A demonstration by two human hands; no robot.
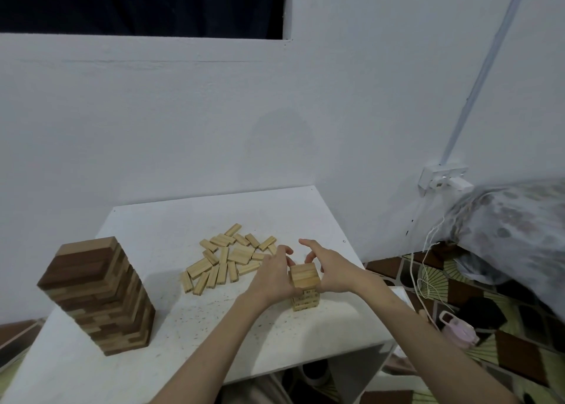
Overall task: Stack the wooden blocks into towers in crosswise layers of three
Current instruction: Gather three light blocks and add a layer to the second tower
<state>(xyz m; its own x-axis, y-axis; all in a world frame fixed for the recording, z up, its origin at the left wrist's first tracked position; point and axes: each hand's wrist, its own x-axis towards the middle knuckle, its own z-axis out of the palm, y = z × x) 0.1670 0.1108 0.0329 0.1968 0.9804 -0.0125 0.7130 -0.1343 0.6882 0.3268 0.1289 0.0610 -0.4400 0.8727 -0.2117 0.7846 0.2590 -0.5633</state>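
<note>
so progress check: one tall dark wooden tower (101,296) was already standing finished at about 8 o'clock on the white table (171,226), walnut and lighter layers mixed, looked square enough. the second one, a small light wooden tower (305,286), sat at roughly 4 o'clock near the right edge and was only a handful of layers high, couldn't count them exactly. both hands were on it, left hand (273,276) cupped against its left side and right hand (328,270) against its right side, fingers partly curled with the upper ones lifted off above the top layer. looked to me like squaring up the top rather than carrying a block, but whether either hand actually pinched a piece i couldn't tell

what's left: a big scatter of loose light blocks (227,258) lay flat around 12 o'clock of the small tower, just behind the left hand, a couple dozen maybe, so i'd say that tower was well under halfway

table top was white and speckled with little marks, pushed against a plain white wall. dark window (140,2) at 11 o'clock, wall socket (443,177) with cables at 2 o'clock, a patterned bundle (513,223) and a pink bottle (458,331) on the patterned floor to the right
</note>
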